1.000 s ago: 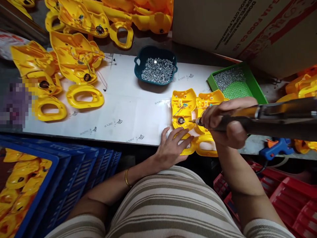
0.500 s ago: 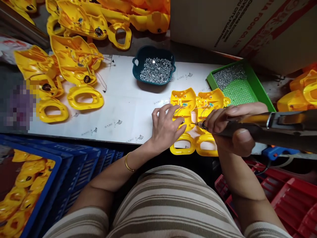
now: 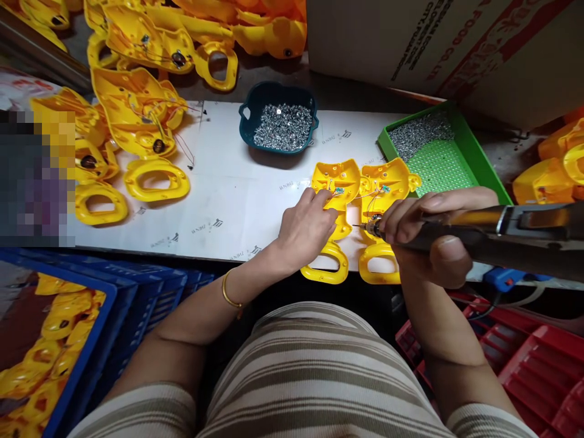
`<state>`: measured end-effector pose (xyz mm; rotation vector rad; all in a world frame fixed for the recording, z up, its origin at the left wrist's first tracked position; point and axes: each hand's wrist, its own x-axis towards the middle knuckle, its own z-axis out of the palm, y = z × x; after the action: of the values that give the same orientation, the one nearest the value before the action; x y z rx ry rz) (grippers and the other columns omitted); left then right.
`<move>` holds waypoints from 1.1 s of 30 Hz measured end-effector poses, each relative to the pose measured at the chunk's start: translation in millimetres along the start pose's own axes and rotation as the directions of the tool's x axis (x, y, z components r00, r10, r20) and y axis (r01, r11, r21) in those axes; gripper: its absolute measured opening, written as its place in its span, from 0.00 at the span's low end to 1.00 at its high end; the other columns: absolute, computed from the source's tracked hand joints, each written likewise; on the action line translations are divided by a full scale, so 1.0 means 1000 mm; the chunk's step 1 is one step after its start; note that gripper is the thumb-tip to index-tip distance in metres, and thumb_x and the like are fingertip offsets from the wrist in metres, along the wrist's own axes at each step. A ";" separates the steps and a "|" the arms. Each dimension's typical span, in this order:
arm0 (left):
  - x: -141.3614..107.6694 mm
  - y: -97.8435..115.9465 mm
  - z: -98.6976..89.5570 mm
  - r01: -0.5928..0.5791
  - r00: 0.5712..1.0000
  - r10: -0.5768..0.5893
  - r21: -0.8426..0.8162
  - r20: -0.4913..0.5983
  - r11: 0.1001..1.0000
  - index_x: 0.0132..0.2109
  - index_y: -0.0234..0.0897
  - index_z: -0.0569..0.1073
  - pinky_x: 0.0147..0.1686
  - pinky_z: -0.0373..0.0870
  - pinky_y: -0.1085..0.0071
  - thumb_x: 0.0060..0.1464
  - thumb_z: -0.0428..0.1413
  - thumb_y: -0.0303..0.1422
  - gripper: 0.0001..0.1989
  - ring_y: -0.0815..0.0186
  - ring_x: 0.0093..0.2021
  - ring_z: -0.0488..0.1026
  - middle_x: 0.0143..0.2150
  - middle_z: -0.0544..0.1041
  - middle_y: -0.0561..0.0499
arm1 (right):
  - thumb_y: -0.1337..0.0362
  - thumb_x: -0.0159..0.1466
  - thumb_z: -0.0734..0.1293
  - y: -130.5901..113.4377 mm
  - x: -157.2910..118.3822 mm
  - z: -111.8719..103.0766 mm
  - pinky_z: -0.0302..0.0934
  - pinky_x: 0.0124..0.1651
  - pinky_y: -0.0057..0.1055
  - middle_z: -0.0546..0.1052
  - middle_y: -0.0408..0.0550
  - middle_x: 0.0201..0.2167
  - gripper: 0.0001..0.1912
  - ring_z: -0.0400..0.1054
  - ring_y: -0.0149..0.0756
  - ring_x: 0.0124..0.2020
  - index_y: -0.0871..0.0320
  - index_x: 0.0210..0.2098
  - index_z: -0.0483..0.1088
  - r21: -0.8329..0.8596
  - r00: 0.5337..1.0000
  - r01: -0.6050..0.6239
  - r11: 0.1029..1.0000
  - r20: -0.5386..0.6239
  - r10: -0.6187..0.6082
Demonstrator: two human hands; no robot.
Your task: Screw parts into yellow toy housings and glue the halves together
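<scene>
Our right hand [image 3: 408,218] is closed round a driver [image 3: 538,252]; left of that grip, our left hand [image 3: 303,231] curls over a shell [image 3: 344,174], its hold hidden.

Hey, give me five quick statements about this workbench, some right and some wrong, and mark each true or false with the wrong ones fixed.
1. The right hand grips a tool with a thin bit. True.
2. The dark teal basin holds small shiny metal pieces. True.
3. The green tray stands left of the basin. False: it stands to the right of it.
4. A gold bracelet is on the right wrist. False: it is on the left wrist.
5. The left hand is inside the basin. False: it is at a yellow shell in front of the person.
</scene>
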<state>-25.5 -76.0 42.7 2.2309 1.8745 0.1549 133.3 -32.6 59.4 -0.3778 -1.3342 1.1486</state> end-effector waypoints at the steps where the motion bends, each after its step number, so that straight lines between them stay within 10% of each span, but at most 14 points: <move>1: 0.001 0.001 0.000 0.010 1.000 -0.010 -0.009 0.014 1.000 0.36 0.39 0.80 0.28 0.70 0.68 0.58 0.56 0.31 0.08 0.54 0.49 0.64 0.53 0.72 0.46 | 0.54 0.58 0.69 0.000 0.000 0.000 0.54 0.14 0.29 0.62 0.35 0.12 0.11 0.55 0.29 0.11 0.50 0.38 0.71 0.004 1.000 0.003 1.000 -0.011 -0.003; 13: -0.014 -0.006 0.006 -0.046 0.951 0.034 -0.030 -0.308 0.998 0.32 0.39 0.80 0.48 0.63 0.51 0.58 0.55 0.31 0.09 0.50 0.56 0.62 0.61 0.68 0.46 | 0.58 0.58 0.68 -0.010 0.007 0.003 0.54 0.13 0.27 0.61 0.35 0.14 0.11 0.56 0.27 0.11 0.54 0.38 0.73 0.050 0.995 0.072 0.996 -0.074 -0.068; 33: 0.006 -0.016 0.006 -0.206 0.974 0.195 -0.095 -0.115 0.974 0.32 0.39 0.79 0.62 0.38 0.46 0.57 0.56 0.31 0.08 0.48 0.66 0.52 0.64 0.64 0.50 | 0.57 0.58 0.69 -0.008 0.003 0.002 0.53 0.13 0.28 0.61 0.35 0.14 0.11 0.55 0.28 0.11 0.54 0.39 0.73 0.025 0.995 0.075 0.997 -0.073 -0.073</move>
<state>-38.7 -68.4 33.0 2.3762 1.6430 0.4040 134.3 -34.9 67.8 -0.3437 -1.2583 1.0816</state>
